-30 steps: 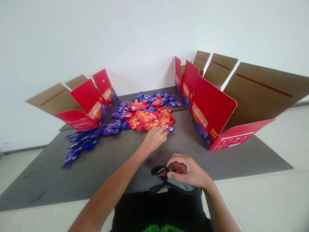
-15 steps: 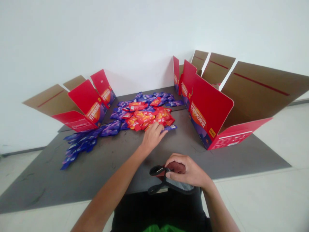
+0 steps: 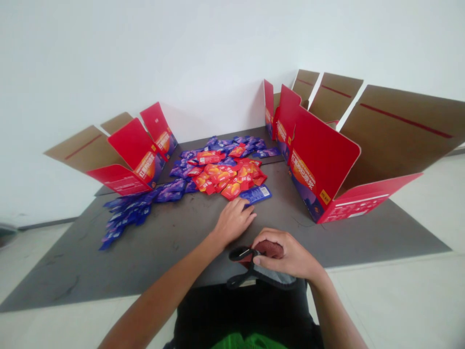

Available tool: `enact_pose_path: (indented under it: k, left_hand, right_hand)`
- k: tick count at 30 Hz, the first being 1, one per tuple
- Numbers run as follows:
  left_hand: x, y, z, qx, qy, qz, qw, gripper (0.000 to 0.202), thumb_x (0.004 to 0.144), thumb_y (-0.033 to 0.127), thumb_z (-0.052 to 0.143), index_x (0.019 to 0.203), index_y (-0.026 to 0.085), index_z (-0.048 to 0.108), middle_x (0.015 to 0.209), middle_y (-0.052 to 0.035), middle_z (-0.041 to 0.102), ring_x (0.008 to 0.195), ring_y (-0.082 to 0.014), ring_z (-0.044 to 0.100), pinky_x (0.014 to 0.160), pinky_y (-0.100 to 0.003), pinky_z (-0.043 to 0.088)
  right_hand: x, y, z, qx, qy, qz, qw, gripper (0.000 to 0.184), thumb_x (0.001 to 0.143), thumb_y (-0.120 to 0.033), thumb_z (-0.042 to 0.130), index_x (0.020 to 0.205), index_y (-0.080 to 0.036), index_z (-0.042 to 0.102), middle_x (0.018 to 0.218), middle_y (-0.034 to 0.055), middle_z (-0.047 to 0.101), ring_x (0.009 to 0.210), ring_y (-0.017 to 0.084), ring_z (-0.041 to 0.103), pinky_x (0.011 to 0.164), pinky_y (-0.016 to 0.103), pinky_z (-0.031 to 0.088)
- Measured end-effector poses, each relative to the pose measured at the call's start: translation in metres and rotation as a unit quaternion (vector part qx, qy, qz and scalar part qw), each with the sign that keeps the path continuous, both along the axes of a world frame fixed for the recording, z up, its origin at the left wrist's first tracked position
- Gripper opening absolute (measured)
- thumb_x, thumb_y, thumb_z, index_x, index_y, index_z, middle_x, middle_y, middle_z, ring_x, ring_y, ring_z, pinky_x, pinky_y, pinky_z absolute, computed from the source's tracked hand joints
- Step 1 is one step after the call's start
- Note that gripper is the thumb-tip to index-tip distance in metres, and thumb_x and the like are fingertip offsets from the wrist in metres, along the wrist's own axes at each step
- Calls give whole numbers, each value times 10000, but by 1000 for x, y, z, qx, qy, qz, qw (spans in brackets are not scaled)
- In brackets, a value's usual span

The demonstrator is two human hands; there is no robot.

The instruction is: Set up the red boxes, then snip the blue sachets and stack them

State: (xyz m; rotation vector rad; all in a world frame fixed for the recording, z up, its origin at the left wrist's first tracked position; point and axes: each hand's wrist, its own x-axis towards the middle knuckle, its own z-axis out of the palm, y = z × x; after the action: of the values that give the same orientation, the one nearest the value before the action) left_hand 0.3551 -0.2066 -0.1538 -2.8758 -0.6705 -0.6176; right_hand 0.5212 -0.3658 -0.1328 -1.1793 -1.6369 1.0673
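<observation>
One blue sachet [image 3: 256, 195] lay on the worktop [image 3: 174, 257], just far-right of the left hand [image 3: 233, 222], the nearer one, its long axis running left to right; whether those fingers gripped it, I couldn't tell. The right hand [image 3: 290, 254] clamped its fingers on folded maroon-and-grey cloth [image 3: 271, 248]. The near right box [image 3: 319, 150] read 枸杞原浆; the sachet showed a barcode [image 3: 265, 191].

Left hand [image 3: 236, 217] at blue packet [image 3: 259, 194]; right hand [image 3: 288, 254] holding black-edged pouch [image 3: 271, 248]
</observation>
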Motion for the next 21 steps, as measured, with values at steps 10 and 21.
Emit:
enact_pose_path:
  k: [10,21]
  left_hand:
    - [-18,-28,1,-33,29,-69,997,226,1063,246,543,1223,198,696,1152,-69,732,1095,-212,671,907,-355,552]
    - [-59,-65,-6,-112,-52,-50,991,444,1003,369,636,1389,150,610,1437,-167,632,1336,-302,599,1098,-466,537]
  right_hand:
    - [0,0,10,31,2,2,1000,165,877,-322,770,996,-214,733,986,29,710,893,170,688,800,279,516]
    - [1,-4,2,-1,101,1,995,222,898,-394,766,1017,-215,712,994,39,677,892,173,690,790,279,557]
